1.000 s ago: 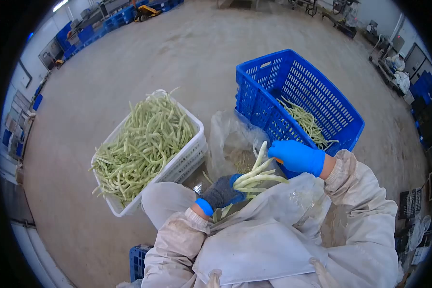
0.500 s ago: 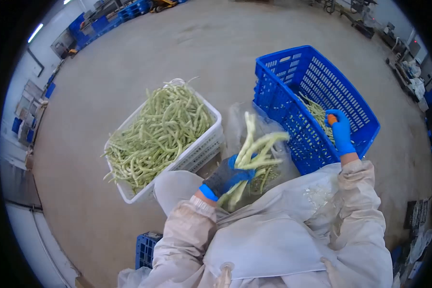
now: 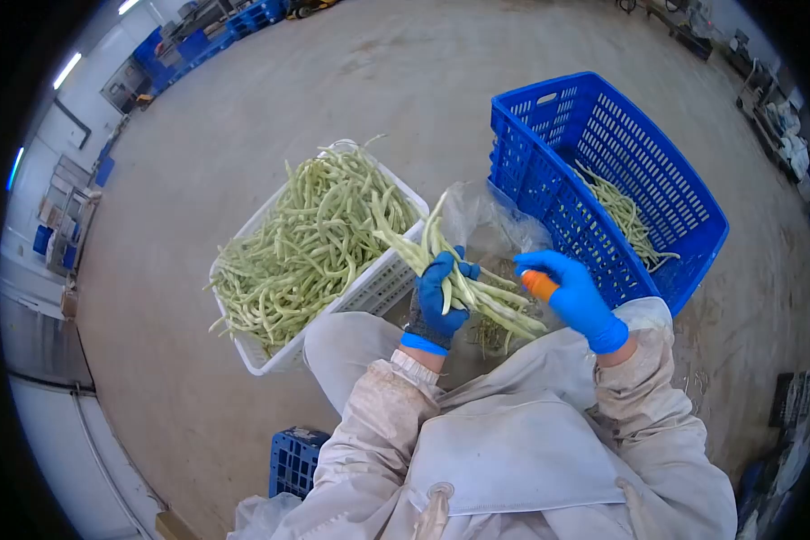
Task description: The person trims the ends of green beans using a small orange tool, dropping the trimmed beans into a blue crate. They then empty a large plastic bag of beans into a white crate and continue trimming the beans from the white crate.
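My left hand (image 3: 441, 297), in a dark glove with blue fingers, is closed round a bunch of long pale green beans (image 3: 498, 304) in front of my lap. Their ends stick out on both sides of the fist. My right hand (image 3: 578, 301), in a blue glove, grips a small tool with an orange handle (image 3: 539, 285) just right of the bunch; its working end cannot be made out. To the left stands a white crate (image 3: 369, 286) heaped with more beans (image 3: 319, 238). On the right, a blue crate (image 3: 549, 171) contains a smaller pile of beans (image 3: 623, 214).
A clear plastic bag (image 3: 504, 216) lies between the crates, with bean scraps (image 3: 488, 335) near my knees. A small blue crate (image 3: 294, 461) sits by my left side. Pallets and equipment line the far walls beyond the concrete floor (image 3: 405, 99).
My right hand has come out of the blue crate, leftward to beside the bunch, still with the orange-handled tool. My left hand has turned the beans, which now point lower right. The view shifted slightly.
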Tool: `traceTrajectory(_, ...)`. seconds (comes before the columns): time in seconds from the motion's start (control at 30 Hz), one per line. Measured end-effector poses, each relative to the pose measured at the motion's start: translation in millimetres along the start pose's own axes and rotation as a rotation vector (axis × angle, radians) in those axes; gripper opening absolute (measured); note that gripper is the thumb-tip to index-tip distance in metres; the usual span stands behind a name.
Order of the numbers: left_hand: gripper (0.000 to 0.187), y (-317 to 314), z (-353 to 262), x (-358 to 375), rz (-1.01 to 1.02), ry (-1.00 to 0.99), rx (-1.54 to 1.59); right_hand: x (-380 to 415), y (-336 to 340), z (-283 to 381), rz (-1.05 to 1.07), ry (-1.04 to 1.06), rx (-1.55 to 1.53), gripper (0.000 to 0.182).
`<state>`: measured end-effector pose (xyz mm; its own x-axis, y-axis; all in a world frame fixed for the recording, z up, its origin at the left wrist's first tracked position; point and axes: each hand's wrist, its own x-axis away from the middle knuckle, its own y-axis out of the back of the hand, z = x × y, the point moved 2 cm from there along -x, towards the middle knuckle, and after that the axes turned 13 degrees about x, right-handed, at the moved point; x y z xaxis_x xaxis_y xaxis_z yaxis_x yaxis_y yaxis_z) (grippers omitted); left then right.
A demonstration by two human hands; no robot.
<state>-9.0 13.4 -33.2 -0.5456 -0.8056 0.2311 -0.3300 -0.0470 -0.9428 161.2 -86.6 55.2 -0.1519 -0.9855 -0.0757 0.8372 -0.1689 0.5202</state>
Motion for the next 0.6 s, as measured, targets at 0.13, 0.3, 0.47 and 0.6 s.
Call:
traceTrajectory(0.13,0.031,9.8,-2.0,-3.2,-0.104,-0.112,-0.066,11.4,-22.7,17.3,0.024,0.074,0.142,0.024)
traceTrajectory(0.3,0.029,9.4,-1.7,-3.5,-0.18,-0.295,-0.096,10.6,-47.6,23.7,-0.113,0.317,0.477,0.021)
traceTrajectory(0.47,0.025,7.4,2.4,-0.9,-0.203,-0.333,-0.126,9.1,-54.6,22.7,-0.113,0.37,0.735,0.019)
traceTrajectory(0.6,0.023,8.6,6.0,3.9,-0.235,-0.15,-0.111,5.3,-57.2,12.2,-0.162,0.353,0.647,0.019)
